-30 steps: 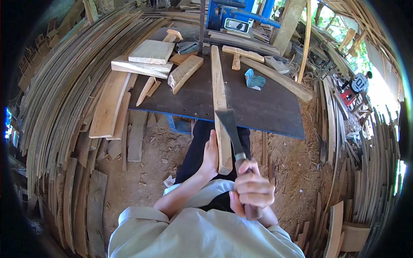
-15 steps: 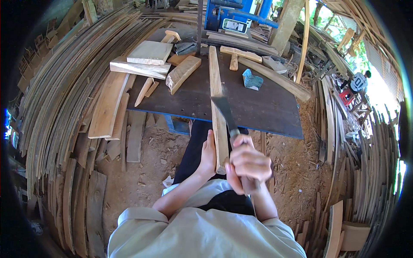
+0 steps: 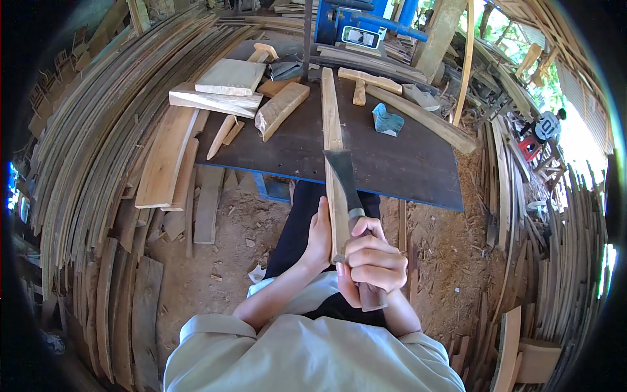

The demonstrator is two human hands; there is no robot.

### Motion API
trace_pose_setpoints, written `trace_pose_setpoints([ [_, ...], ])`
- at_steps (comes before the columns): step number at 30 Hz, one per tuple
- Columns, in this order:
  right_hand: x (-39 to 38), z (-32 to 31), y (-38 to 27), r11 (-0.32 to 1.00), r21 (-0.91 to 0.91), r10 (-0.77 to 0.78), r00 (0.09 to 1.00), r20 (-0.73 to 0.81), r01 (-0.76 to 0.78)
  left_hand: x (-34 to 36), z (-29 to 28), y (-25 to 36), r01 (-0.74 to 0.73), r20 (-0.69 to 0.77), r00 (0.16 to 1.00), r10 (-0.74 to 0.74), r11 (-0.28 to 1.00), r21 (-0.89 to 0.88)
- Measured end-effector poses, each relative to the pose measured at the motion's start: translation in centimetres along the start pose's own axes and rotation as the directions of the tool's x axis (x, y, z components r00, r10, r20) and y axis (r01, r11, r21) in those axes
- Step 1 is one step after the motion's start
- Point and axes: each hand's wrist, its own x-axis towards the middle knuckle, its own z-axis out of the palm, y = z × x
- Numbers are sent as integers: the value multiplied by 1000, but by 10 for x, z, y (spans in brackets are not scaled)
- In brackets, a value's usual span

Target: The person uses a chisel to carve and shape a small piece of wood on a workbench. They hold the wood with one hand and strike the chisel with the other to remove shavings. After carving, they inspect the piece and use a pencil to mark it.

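A long pale wooden strip (image 3: 332, 121) runs from the dark tabletop (image 3: 405, 166) over its near edge toward my body. My left hand (image 3: 319, 236) holds its near part from the left, fingers straight along its side and thumb hidden. In a closed fist, my right hand (image 3: 374, 262) grips the wooden handle of a wide chisel (image 3: 345, 175). The dark blade points away from me and its broad tip lies over the strip, just beyond the table edge. The right fist is beside the strip's near end.
Wood blocks (image 3: 282, 111), stacked boards (image 3: 228, 78) and a crumpled blue-green sheet (image 3: 387, 121) lie on the table. Behind stands a blue machine (image 3: 330, 23) with a phone (image 3: 360, 37). Timber stacks (image 3: 98, 140) line both sides. Another person (image 3: 547, 124) sits far right.
My right hand has drawn the chisel slightly back toward me, and its handle has turned more upright in view. My left hand and the strip stay nearly in place.
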Motion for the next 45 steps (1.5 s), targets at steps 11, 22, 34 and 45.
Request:
trace_pose_setpoints([
  [11,-7,-6,-5,999,10,-38,999,32,37,0,2,-1,58,13,998,-57,995,-87],
  [22,-21,-9,-16,1000,2,-3,1000,1,3,-14,10,8,80,-67,995,-78,996,26],
  [34,-30,-26,-18,999,-18,-40,995,-90,39,-7,-5,9,-28,-77,996,51,962,272],
  [45,-36,-33,-24,999,-32,-21,992,-126,17,-15,-8,4,-96,-17,994,106,953,286],
])
